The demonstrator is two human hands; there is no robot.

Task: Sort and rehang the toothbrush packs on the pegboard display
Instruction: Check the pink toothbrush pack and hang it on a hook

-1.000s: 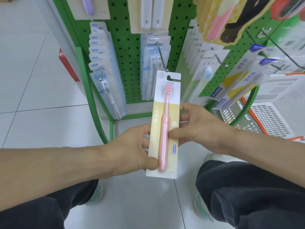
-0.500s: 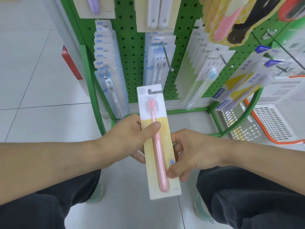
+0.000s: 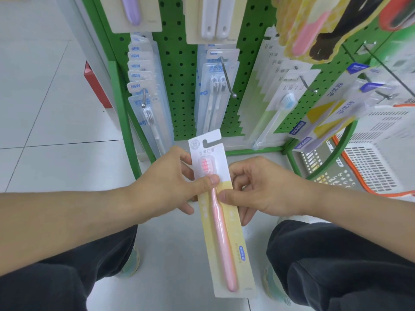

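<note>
A: Pack (image 3: 222, 223) status: one yellow-and-white card carrying a pink toothbrush, held off the pegboard (image 3: 179, 86), below its bottom edge and above the floor, hang slot uppermost.

B: Hand states?

A: Left hand (image 3: 170, 187) pinches the card's left edge, thumb pressed on the front just under the bristles. Right hand (image 3: 262, 189) grips the right edge, thumb on the front, fingers curled behind.

B: Containers?

A: White basket (image 3: 377, 158) with an orange rim, at right beside the green rack frame. Its contents cannot be made out from this view.

B: Pegboard load?

A: Left hook (image 3: 143, 98) carries a stack of clear packs marked NEW. Centre hook (image 3: 228, 79) carries twin-brush packs. Right hook (image 3: 308, 85) carries packs with a blue-headed brush.
</note>
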